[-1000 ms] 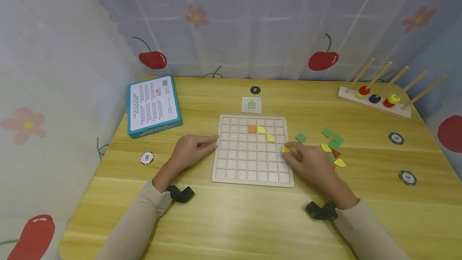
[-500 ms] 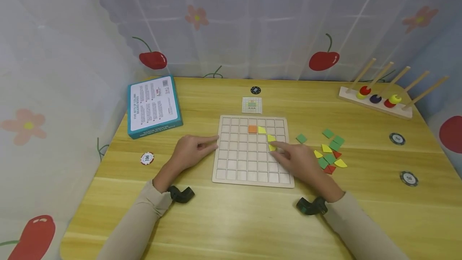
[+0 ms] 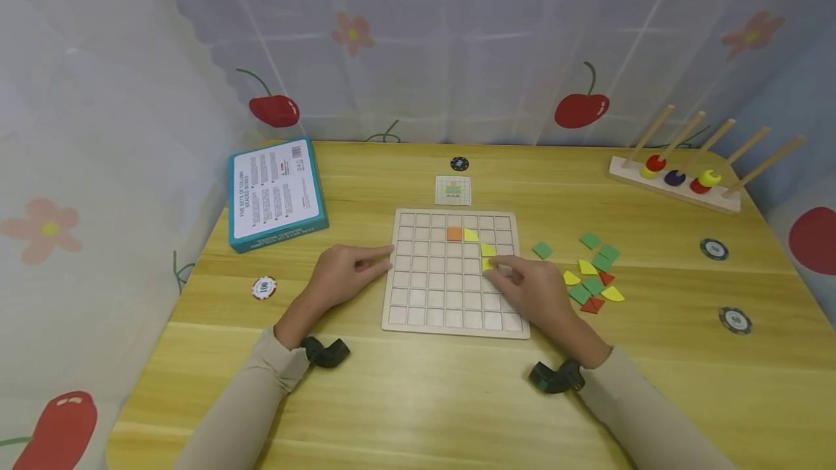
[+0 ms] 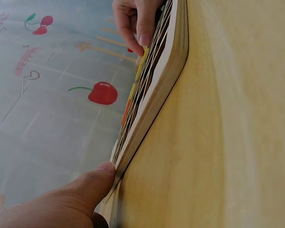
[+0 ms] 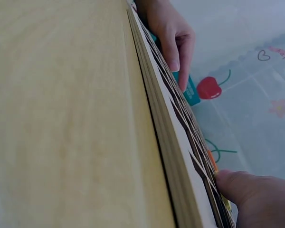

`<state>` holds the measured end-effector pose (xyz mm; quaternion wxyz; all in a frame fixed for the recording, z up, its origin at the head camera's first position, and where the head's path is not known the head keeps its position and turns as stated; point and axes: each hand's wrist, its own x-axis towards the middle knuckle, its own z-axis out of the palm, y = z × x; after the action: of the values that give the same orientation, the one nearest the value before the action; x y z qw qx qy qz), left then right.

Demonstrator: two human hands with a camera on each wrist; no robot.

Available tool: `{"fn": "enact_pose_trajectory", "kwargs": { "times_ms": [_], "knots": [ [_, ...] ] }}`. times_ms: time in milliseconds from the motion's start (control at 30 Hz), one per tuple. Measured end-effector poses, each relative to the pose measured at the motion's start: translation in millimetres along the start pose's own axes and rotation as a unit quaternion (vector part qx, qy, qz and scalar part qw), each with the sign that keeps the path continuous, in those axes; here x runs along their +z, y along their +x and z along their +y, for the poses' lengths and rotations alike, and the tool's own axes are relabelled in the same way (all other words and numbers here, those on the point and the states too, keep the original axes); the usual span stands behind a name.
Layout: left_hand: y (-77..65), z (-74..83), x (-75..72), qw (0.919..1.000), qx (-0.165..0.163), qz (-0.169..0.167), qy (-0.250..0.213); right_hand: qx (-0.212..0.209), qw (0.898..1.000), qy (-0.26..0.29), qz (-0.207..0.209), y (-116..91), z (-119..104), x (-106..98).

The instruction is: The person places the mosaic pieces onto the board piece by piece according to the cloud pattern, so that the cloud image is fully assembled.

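Note:
In the head view a pale wooden grid board lies on the table. My left hand rests at its left edge, fingers straight and fingertips touching the rim. My right hand pinches a yellow curved-edge tile between thumb and index finger, low over a cell right of the middle. Directly above it on the board sits another yellow tile. Up and to the left are a third yellow tile and an orange square tile. The right fingertips partly cover the held tile.
Loose green, yellow and red tiles lie right of the board. A pattern card and a black chip are behind it. A teal box stands back left, a peg stand back right. Several other chips lie around.
My right hand has moved left from the board's right edge, carrying the yellow tile to the cell below the second yellow tile. The left hand has stayed at the board's edge.

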<state>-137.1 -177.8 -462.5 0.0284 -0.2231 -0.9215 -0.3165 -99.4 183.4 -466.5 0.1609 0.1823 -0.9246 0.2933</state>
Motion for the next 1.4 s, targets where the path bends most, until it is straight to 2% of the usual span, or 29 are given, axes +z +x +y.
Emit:
{"fn": "enact_pose_trajectory", "kwargs": {
  "times_ms": [267,500,567,667,767,933,1067,1400],
  "knots": [
    [0.8,0.9,-0.9,0.9999,0.009,0.004,0.004,0.006,1.0,0.011,0.0,-2,1,-2],
    [-0.3,0.5,-0.7,0.9999,0.015,0.005,0.0,-0.016,0.996,0.036,0.084,-11,6,-5],
    [-0.8,0.2,-0.7,0.9999,0.013,0.006,0.0,-0.013,0.995,0.039,0.096,-15,7,-8],
    [-1.0,0.1,-1.1,0.9999,0.01,0.007,0.001,0.019,0.995,0.048,0.082,-23,7,-16],
    [-0.7,0.5,-1.5,0.9999,0.011,0.006,0.001,0.058,0.996,0.035,0.065,-30,11,-28],
    [0.7,1.2,-1.6,0.9999,0.013,0.003,0.002,0.085,0.994,-0.016,0.074,-40,27,-53],
    [1.3,1.0,-1.2,0.9998,0.018,0.005,0.004,0.101,0.992,-0.035,0.069,-46,36,-69],
    [0.3,0.0,-0.3,0.9999,0.015,0.006,-0.005,0.121,0.989,-0.08,0.008,-51,37,-74]
  ]
}}
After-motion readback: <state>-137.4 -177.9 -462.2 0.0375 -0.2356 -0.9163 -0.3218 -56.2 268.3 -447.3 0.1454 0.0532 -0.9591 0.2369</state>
